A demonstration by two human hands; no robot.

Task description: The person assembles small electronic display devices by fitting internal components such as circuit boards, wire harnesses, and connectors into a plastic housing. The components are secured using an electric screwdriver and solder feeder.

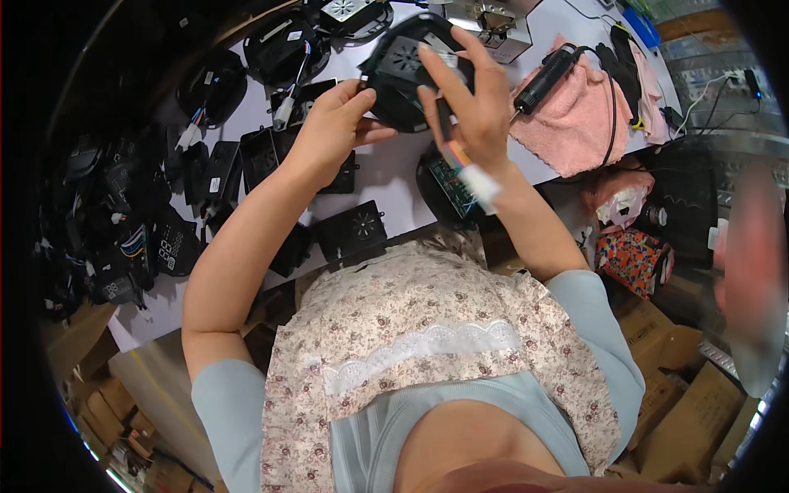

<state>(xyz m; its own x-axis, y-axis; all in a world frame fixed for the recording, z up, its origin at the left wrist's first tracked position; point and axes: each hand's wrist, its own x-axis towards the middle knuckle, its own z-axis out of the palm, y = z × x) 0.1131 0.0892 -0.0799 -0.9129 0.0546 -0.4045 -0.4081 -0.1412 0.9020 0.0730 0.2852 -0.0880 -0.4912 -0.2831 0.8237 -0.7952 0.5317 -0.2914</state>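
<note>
Over the table's far side I hold up a rounded black plastic housing (403, 67) with a round slotted grille on the face toward me. My left hand (333, 131) is closed on its lower left edge, thumb in front and fingers behind. My right hand (477, 103) grips its right side, the fingers slightly blurred and reaching across the back face. From beside that hand hangs a multicoloured cable ending in a white connector (479, 187). Below, a dark housing with a green circuit board (450, 187) lies at the table edge, partly behind my right wrist.
Several similar black housings (212, 82) with wires lie along the back left, and a dark pile (123, 205) covers the far left. A black cover (349, 230) lies near the front edge. On the right, a black electric screwdriver (546, 78) rests on a pink cloth (567, 123).
</note>
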